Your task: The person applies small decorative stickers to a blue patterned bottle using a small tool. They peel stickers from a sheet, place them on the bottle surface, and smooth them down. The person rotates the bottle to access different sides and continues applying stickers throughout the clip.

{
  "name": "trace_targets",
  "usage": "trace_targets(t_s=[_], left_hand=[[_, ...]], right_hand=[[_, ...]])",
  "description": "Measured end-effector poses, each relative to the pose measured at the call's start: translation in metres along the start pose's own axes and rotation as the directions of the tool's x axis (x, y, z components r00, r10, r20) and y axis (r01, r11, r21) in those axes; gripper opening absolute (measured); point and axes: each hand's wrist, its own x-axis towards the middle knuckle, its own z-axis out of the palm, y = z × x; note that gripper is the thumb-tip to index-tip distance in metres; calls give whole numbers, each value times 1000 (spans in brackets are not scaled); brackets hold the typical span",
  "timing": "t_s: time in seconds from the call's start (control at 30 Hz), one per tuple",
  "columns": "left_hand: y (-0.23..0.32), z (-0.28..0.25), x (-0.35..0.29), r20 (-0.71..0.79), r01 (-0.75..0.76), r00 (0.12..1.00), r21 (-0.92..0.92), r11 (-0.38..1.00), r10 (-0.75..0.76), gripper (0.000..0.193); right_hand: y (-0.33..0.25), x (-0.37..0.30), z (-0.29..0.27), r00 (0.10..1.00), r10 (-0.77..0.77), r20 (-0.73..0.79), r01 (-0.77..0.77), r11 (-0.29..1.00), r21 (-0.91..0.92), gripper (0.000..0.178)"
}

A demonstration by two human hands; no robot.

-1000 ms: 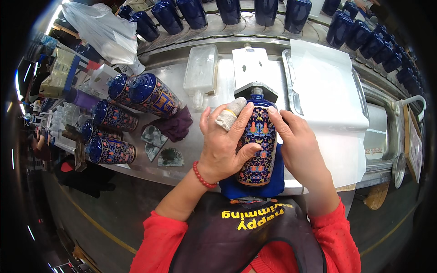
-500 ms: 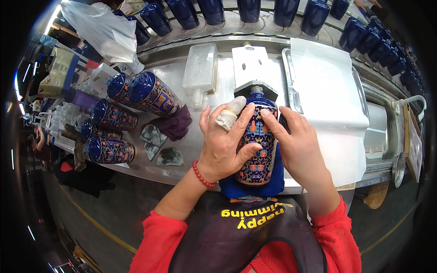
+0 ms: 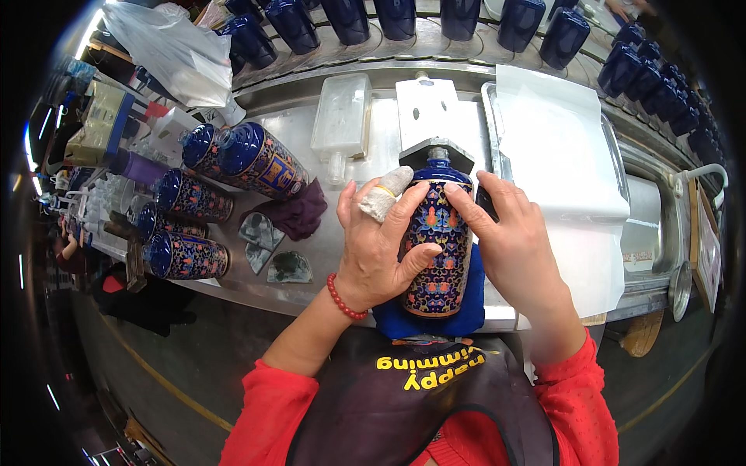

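A dark blue bottle with a colourful floral pattern lies tilted in front of me, its clear neck pointing away. Its base end is over a blue cloth, and its neck end rests near a grey notched support. On the bottle's left side, my left hand touches the patterned face with index finger and thumb. Its other fingers are spread, one wearing a whitish finger cover. My right hand lays its thumb on the upper front, fingers stretched out along the right side.
To the left stand several patterned blue bottles, beside a purple cloth and dark flat pads. A clear block-shaped bottle lies farther back. White sheets cover a tray at right. Plain blue bottles line a curved conveyor.
The plain blue bottles on the conveyor have shifted to the right. My left hand has slid slightly left on the patterned bottle; my right hand has barely moved.
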Motion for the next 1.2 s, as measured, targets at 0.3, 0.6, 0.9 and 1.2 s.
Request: trace_targets(t_s=[0.3,0.6,0.9,1.2], left_hand=[[3,-12,14,9,-77,997,43,996,76,64],[-3,-29,42,122,-322,947,385,865,299,49],[-4,-35,42,138,-381,925,361,851,355,45],[-2,-35,43,157,-343,938,292,893,309,44]], right_hand=[[8,1,2,996,-1,-87,5,999,39,61],[21,-15,10,987,76,-143,-49,982,182,65],[26,-21,13,982,83,-170,-45,976,215,62],[28,-20,13,980,78,-183,-32,969,245,60]])
